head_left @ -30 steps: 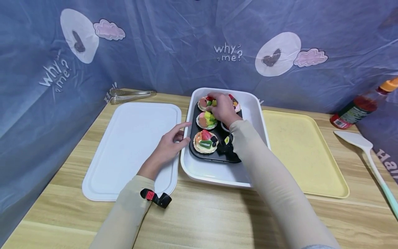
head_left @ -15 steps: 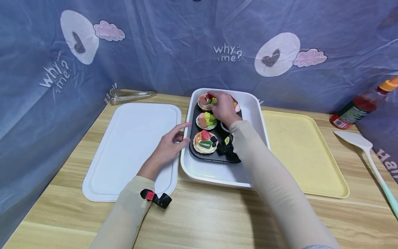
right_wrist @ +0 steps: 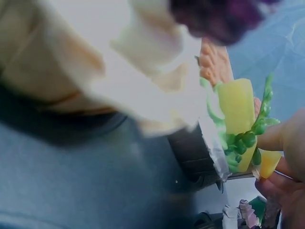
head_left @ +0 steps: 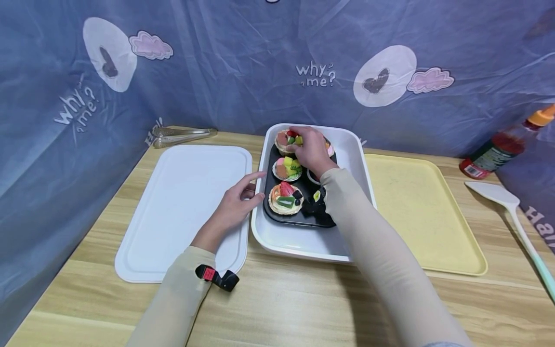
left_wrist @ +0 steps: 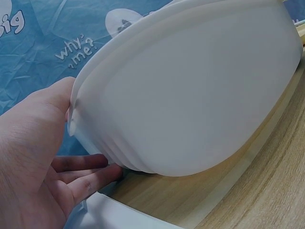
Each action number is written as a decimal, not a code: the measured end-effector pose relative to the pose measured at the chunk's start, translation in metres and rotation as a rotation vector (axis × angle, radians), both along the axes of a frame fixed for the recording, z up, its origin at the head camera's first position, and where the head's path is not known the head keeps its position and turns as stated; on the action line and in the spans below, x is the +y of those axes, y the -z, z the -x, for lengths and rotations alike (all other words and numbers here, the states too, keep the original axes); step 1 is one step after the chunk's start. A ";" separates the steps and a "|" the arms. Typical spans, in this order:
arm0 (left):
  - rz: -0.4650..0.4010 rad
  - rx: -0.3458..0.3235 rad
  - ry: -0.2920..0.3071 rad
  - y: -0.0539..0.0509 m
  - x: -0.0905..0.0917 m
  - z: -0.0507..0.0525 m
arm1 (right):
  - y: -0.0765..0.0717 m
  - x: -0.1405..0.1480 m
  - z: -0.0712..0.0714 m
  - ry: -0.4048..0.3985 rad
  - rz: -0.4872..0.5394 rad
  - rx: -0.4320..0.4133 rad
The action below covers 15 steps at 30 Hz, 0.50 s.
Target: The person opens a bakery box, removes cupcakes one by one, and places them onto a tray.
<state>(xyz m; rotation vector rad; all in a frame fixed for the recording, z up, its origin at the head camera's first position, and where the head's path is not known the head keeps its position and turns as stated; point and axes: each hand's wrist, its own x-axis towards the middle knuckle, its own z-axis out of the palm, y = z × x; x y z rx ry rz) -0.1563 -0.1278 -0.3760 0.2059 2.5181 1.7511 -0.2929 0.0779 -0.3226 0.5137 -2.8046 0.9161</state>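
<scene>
A black muffin tray (head_left: 299, 220) with several toy fruit tarts sits in a white tub (head_left: 299, 245). My right hand (head_left: 313, 150) reaches into the tub and pinches the fruit tart (head_left: 283, 139) at the back left of the tray; its far side is hidden under the fingers. In front of it in the same row are a tart with yellow and green toppings (head_left: 287, 168) and a cream tart with a strawberry (head_left: 286, 197). My left hand (head_left: 234, 202) grips the tub's left edge, its upper digit on the rim and other fingers against the wall below.
A white tray (head_left: 182, 207) lies left of the tub and a yellow tray (head_left: 416, 207) right of it. Metal tongs (head_left: 184, 136) rest at the back left. A sauce bottle (head_left: 498, 152) and a white spatula (head_left: 516, 212) are at the far right.
Both hands stay almost still, on the tart and the tub. Only the head view shifts very slightly.
</scene>
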 end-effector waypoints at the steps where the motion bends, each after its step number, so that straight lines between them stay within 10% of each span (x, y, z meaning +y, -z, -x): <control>1: 0.001 0.002 0.001 0.000 0.000 0.000 | 0.000 0.000 0.000 0.003 0.005 -0.004; 15: 0.005 -0.006 0.003 -0.002 0.000 -0.001 | -0.008 0.003 -0.005 0.015 0.088 0.017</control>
